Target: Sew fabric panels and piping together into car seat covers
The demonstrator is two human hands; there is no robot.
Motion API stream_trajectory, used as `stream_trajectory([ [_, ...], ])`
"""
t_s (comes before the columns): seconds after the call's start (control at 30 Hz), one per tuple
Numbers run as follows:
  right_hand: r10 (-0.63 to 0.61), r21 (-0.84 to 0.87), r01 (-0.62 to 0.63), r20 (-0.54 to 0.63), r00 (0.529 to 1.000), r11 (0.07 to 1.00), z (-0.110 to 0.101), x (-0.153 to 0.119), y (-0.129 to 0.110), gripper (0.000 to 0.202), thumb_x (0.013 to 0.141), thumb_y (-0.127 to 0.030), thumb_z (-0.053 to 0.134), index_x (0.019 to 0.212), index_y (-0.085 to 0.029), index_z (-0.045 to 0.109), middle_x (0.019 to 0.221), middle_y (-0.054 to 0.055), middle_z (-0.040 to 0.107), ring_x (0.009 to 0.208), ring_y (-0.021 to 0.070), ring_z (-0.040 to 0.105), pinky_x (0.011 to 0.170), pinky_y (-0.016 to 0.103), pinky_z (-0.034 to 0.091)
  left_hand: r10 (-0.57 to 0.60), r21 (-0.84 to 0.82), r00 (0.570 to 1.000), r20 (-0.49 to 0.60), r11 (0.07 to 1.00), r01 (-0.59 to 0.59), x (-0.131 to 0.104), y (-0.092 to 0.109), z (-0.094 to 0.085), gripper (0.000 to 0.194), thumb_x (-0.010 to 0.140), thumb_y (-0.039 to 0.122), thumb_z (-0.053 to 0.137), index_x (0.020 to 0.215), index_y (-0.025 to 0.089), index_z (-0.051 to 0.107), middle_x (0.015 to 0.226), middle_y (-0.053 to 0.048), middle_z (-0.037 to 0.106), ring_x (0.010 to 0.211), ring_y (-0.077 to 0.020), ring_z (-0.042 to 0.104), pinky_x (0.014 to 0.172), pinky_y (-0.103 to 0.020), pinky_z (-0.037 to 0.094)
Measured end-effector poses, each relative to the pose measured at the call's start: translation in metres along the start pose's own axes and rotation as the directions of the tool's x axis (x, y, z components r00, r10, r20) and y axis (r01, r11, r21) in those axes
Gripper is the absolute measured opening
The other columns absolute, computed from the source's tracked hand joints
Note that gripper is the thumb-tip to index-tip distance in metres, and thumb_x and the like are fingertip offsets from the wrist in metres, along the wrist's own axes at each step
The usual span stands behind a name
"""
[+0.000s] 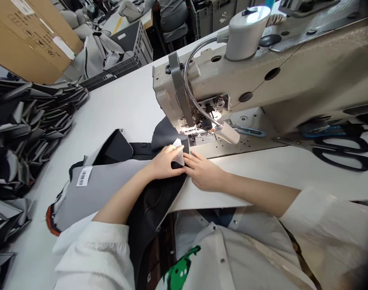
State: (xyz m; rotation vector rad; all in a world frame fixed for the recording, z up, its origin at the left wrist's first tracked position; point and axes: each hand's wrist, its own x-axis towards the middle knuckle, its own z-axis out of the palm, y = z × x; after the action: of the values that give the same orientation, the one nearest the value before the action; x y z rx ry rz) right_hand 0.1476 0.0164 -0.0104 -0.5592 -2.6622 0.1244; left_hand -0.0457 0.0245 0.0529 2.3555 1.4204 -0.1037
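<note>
Left hand [166,163] flat on dark fabric [154,201], fingers pinching a small white label [178,155] just before the sewing machine [232,88]. Right hand [203,171] spread flat, pressing fabric edge against the desk [120,100]. Black scissors [342,151] well apart, at right. Stacked pieces [27,121] at left.

Our left hand [166,163] pressed a small white label [178,155] onto dark fabric [160,193] at frame centre, our right hand [203,173] lay flat beside it, sewing machine [262,76] filled upper right, black scissors [341,151] at right edge, stacked pieces [23,121] at left.
</note>
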Motion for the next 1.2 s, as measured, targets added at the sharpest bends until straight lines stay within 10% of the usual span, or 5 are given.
stream_trajectory([
  [0.13, -0.046, -0.071, 0.047, 0.006, 0.999, 0.996, -0.005, 0.002, -0.013, 0.025, 0.083, -0.025, 0.049, 0.092, -0.008, 0.065, 0.096, 0.017, 0.062, 0.107, 0.0307, 0.053, 0.098, 0.047, 0.038, 0.036, 0.118, 0.997, 0.061, 0.992, -0.043, -0.002, -0.009, -0.001, 0.096, 0.066, 0.044, 0.064, 0.146, 0.014, 0.021, 0.151, -0.017, 0.023, 0.138, -0.0352, 0.019, 0.111, -0.05, 0.022],
  [0.4, -0.143, -0.201, 0.133, -0.034, 0.989, 0.971, -0.005, 0.001, -0.039, 0.021, 0.087, -0.01, 0.044, 0.092, -0.013, 0.064, 0.093, 0.017, 0.066, 0.091, 0.0253, 0.063, 0.082, 0.042, 0.049, -0.005, 0.089, 0.979, 0.202, 0.996, -0.014, 0.003, 0.011, 0.001, 0.075, 0.075, 0.016, 0.038, 0.147, 0.014, 0.018, 0.157, -0.012, 0.006, 0.144, -0.0299, 0.005, 0.113, -0.05, 0.018],
  [0.77, -0.182, -0.22, 0.132, -0.229, 0.956, 0.967, -0.007, -0.036, -0.024, 0.018, 0.087, -0.012, 0.05, 0.095, -0.013, 0.066, 0.105, 0.015, 0.067, 0.1, 0.0252, 0.064, 0.088, 0.039, 0.051, -0.104, 0.125, 0.989, 0.1, 0.988, 0.092, 0.015, 0.037, 0.002, 0.072, 0.077, 0.023, 0.036, 0.146, 0.01, 0.019, 0.154, -0.015, 0.018, 0.135, -0.0338, 0.023, 0.106, -0.052, 0.026],
  [1.2, -0.131, -0.178, 0.094, -0.21, 0.969, 0.98, -0.007, -0.034, -0.028, 0.02, 0.086, -0.011, 0.051, 0.098, -0.012, 0.067, 0.106, 0.019, 0.066, 0.104, 0.0293, 0.063, 0.086, 0.042, 0.052, -0.141, 0.126, 0.981, 0.13, 0.984, 0.125, 0.02, 0.041, 0.003, 0.075, 0.078, 0.024, 0.037, 0.149, 0.014, 0.012, 0.157, -0.011, 0.008, 0.143, -0.0296, 0.009, 0.113, -0.05, 0.016],
])
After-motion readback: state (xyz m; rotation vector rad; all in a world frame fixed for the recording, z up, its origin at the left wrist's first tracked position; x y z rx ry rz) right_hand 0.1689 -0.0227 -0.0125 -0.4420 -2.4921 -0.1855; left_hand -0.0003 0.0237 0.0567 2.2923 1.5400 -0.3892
